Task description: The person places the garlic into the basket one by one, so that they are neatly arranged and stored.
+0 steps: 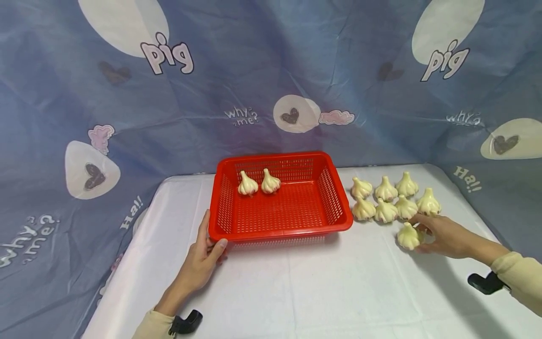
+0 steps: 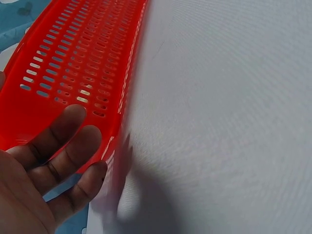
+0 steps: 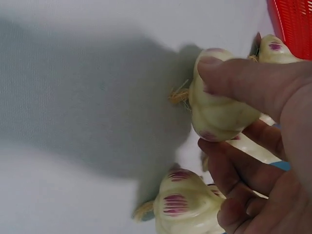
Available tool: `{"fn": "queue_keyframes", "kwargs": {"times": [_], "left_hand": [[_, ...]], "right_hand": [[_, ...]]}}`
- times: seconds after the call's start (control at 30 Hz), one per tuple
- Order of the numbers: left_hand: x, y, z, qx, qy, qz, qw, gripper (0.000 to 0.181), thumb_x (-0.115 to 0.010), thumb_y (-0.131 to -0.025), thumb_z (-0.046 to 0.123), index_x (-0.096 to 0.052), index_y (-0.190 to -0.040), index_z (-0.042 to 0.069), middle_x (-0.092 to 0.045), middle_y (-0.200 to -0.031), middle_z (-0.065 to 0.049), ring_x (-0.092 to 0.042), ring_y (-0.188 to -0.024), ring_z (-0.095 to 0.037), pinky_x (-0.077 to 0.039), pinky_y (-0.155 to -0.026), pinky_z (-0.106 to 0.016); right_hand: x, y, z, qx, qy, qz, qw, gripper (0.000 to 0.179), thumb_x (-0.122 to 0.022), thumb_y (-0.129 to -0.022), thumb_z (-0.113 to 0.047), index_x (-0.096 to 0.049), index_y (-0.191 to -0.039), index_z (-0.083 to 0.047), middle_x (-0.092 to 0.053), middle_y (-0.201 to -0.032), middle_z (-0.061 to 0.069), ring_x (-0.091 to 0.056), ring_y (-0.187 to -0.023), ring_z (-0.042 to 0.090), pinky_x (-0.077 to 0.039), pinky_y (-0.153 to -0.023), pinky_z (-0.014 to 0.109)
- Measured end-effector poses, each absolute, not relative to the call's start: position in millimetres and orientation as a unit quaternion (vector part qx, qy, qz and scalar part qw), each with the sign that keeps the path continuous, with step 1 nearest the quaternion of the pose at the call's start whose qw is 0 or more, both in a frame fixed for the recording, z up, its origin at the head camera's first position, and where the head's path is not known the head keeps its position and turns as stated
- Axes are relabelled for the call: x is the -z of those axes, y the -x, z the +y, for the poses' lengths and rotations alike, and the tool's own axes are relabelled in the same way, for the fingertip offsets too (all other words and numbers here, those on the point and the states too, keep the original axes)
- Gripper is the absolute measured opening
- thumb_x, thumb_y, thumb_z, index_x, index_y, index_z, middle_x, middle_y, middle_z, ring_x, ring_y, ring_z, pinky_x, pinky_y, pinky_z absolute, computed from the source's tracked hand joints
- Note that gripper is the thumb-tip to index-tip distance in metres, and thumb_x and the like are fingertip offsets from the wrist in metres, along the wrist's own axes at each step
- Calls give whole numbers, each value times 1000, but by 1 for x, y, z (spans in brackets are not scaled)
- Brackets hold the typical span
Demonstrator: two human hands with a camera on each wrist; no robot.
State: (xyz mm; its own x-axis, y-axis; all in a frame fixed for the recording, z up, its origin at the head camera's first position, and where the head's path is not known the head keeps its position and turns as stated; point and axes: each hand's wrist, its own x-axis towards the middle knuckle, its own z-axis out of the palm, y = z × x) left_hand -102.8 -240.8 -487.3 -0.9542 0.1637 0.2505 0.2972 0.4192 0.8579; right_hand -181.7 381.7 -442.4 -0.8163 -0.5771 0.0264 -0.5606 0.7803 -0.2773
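My right hand (image 1: 444,235) pinches a garlic bulb (image 1: 408,236) at the right of the table. In the right wrist view the thumb lies across this bulb's side, and its root tuft points left. Behind it, several more garlic bulbs (image 1: 386,189) stand in two rows. A red plastic basket (image 1: 281,231) with slotted walls sits at the back middle. Two garlic bulbs (image 1: 270,182) are inside it, near its back left. At its front left corner my left hand (image 1: 199,263) holds the basket, thumb at the front and index finger along the left side; other fingertips curl beside the wall.
A white cloth (image 1: 305,287) covers the table. Behind it hangs a blue printed curtain (image 1: 237,84), which also drops along both sides of the table. Each wrist wears a black strap-on device (image 1: 186,322).
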Motion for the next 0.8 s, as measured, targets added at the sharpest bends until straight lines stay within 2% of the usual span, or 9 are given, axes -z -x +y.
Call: {"fn": "queue_keyframes", "kwargs": {"times": [0.23,0.33,0.6,0.8], "left_hand": [[488,102,-241,517,131,-843,66,88,-60,-109,13,1,-172,25,-70,-82,-13,-66,-67,-24,-56,-65,-31],[488,102,-241,517,130,-843,65,88,-60,-109,14,1,-172,25,-71,-83,-13,-67,-68,-24,-57,-65,-33],[487,102,-241,518,127,-843,62,88,-60,-109,14,0,-172,25,-71,-85,-14,-68,-70,-24,-59,-66,-34],[486,102,-241,511,126,-848,67,87,-61,-109,14,-2,-173,24,-73,-88,-13,-67,-70,-22,-57,-66,-30]], "right_hand": [[433,184,378,166,288,942,51,57,-98,-74,-33,-72,-119,-11,-73,-96,-9,-63,-83,4,-52,-69,31],[430,186,376,170,304,937,29,57,-99,-72,-33,-73,-118,-11,-71,-93,-12,-60,-80,2,-51,-67,30],[427,193,364,176,324,928,-44,58,-102,-62,-34,-75,-112,-26,-71,-93,-18,-59,-80,-1,-50,-66,27],[419,202,352,188,325,922,-94,57,-102,-59,-28,-75,-109,-26,-70,-89,-18,-53,-75,-5,-47,-63,26]]}}
